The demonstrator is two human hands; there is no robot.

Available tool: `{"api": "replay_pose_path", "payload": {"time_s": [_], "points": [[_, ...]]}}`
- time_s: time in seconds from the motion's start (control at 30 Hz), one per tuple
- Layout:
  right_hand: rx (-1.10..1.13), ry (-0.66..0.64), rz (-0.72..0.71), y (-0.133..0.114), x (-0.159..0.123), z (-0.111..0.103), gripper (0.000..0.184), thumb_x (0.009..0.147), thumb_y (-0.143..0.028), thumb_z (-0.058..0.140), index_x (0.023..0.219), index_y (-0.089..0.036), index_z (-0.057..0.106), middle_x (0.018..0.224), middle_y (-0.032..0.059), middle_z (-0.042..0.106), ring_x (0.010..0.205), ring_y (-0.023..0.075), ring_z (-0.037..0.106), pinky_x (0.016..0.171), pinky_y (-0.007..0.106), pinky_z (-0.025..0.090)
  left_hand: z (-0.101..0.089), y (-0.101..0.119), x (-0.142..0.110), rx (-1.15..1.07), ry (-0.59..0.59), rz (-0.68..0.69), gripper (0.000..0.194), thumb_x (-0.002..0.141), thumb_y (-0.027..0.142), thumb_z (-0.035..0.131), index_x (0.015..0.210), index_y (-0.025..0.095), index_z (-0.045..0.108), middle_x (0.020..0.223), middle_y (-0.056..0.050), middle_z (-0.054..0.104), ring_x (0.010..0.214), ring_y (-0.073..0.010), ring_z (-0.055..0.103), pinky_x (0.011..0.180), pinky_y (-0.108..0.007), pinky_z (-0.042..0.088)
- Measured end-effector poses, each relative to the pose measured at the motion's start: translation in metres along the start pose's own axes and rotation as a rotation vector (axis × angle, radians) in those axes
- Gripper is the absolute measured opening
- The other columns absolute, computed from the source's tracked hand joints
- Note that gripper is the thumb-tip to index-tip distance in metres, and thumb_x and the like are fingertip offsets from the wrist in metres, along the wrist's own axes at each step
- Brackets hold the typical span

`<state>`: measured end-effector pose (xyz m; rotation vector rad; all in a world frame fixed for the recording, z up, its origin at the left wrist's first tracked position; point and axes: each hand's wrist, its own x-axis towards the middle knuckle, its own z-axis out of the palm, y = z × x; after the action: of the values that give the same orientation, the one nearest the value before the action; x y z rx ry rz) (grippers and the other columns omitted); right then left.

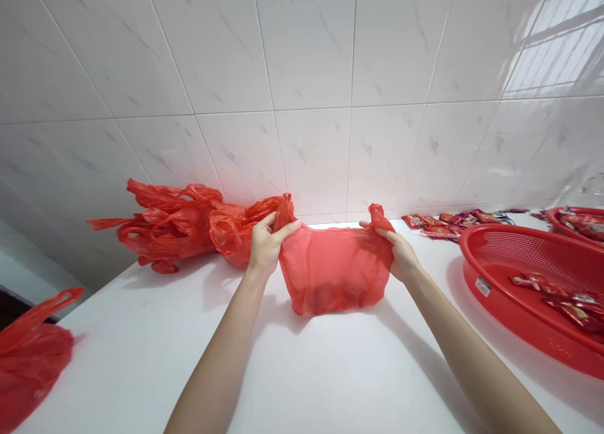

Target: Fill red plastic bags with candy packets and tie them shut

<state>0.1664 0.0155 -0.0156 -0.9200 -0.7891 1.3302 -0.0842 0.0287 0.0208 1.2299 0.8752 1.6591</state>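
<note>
My left hand (268, 245) and my right hand (399, 255) each grip one handle of a red plastic carrier bag (335, 273), holding it spread open between them just above the white table (141, 371). Darker shapes show through the lower part of the bag, but I cannot tell what they are. Just behind my left hand lies a heap of crumpled red plastic bags (174, 226), touching my left hand's side of the view. Neither hand touches the red packets to the right.
A red mesh basket (491, 251) at the right holds red foil packets (561, 299). More packets (448, 226) lie along the wall, beside a second red basket (573, 220). Another red bag (28, 371) sits at the left table edge. White tiles (306, 107) form the back wall.
</note>
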Motion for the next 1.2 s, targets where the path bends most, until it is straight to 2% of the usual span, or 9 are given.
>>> {"api": "replay_pose_path", "payload": {"time_s": [0.17,0.27,0.4,0.47,0.57,0.7,0.83,1.0,1.2], "points": [[0.01,-0.06,-0.115,0.001,0.002,-0.001,0.023,0.064,-0.038,0.085,0.078,-0.023,0.077,0.103,0.0026,0.074,0.102,0.0249,0.063,0.081,0.03,0.05,-0.003,0.002,0.001,-0.014,0.009,0.051,0.031,0.057,0.03,0.089,0.077,0.017,0.07,0.074,0.002,0.065,0.068,-0.0115,0.058,0.065,-0.023,0.047],[-0.025,-0.079,-0.101,0.003,0.0,-0.002,0.032,0.061,-0.043,0.088,0.083,-0.021,0.077,0.096,0.004,0.073,0.091,0.023,0.064,0.075,0.03,0.048,-0.003,0.004,0.0,0.027,-0.019,0.038,0.033,0.058,0.033,0.089,0.082,0.017,0.073,0.081,-0.001,0.068,0.071,-0.0136,0.061,0.066,-0.024,0.049],[-0.023,-0.143,-0.09,0.007,0.0,-0.001,0.036,0.061,-0.04,0.09,0.089,-0.019,0.078,0.098,0.0062,0.074,0.093,0.0232,0.065,0.081,0.032,0.048,-0.003,0.006,-0.001,0.065,-0.064,0.012,0.035,0.058,0.035,0.09,0.082,0.016,0.073,0.079,-0.002,0.07,0.07,-0.0145,0.062,0.065,-0.025,0.049],[-0.036,-0.16,-0.064,0.009,0.0,0.0,0.038,0.063,-0.041,0.09,0.091,-0.019,0.078,0.095,0.0059,0.075,0.089,0.0222,0.065,0.079,0.031,0.048,-0.004,0.006,-0.001,0.069,-0.075,0.015,0.034,0.057,0.033,0.091,0.08,0.016,0.073,0.077,-0.001,0.069,0.069,-0.0137,0.062,0.066,-0.024,0.049],[-0.055,-0.136,-0.051,0.009,-0.001,0.002,0.038,0.064,-0.044,0.089,0.09,-0.018,0.078,0.091,0.0056,0.074,0.085,0.0216,0.064,0.073,0.03,0.047,-0.007,0.008,0.0,0.068,-0.083,0.019,0.032,0.057,0.031,0.091,0.08,0.017,0.074,0.077,0.0,0.07,0.069,-0.013,0.062,0.067,-0.024,0.05],[-0.033,-0.082,-0.086,0.003,-0.005,0.006,0.037,0.06,-0.045,0.091,0.084,-0.019,0.078,0.094,0.0059,0.073,0.088,0.0225,0.063,0.073,0.03,0.047,-0.013,0.013,0.001,0.062,-0.042,0.038,0.031,0.057,0.029,0.09,0.081,0.017,0.074,0.079,-0.001,0.071,0.073,-0.0153,0.065,0.07,-0.027,0.052],[-0.028,-0.072,-0.09,-0.003,-0.009,0.008,0.041,0.057,-0.046,0.093,0.083,-0.018,0.077,0.085,0.0047,0.072,0.078,0.0199,0.063,0.066,0.029,0.045,-0.014,0.021,0.001,0.026,-0.014,0.048,0.031,0.053,0.025,0.091,0.078,0.017,0.074,0.081,-0.002,0.073,0.076,-0.0162,0.066,0.074,-0.029,0.053],[0.005,-0.063,-0.12,-0.008,-0.008,0.006,0.04,0.049,-0.045,0.095,0.073,-0.02,0.076,0.076,0.0031,0.07,0.07,0.018,0.061,0.061,0.028,0.043,-0.014,0.031,0.0,-0.032,0.031,0.052,0.031,0.048,0.02,0.089,0.074,0.018,0.073,0.08,-0.001,0.072,0.075,-0.0158,0.066,0.072,-0.028,0.053],[0.007,-0.11,-0.144,-0.007,-0.007,0.003,0.03,0.056,-0.038,0.093,0.072,-0.02,0.076,0.076,0.0009,0.068,0.072,0.0151,0.058,0.063,0.026,0.042,-0.014,0.029,0.0,-0.058,0.045,0.02,0.032,0.046,0.019,0.09,0.074,0.018,0.072,0.081,-0.001,0.072,0.075,-0.015,0.065,0.072,-0.028,0.053]]}}
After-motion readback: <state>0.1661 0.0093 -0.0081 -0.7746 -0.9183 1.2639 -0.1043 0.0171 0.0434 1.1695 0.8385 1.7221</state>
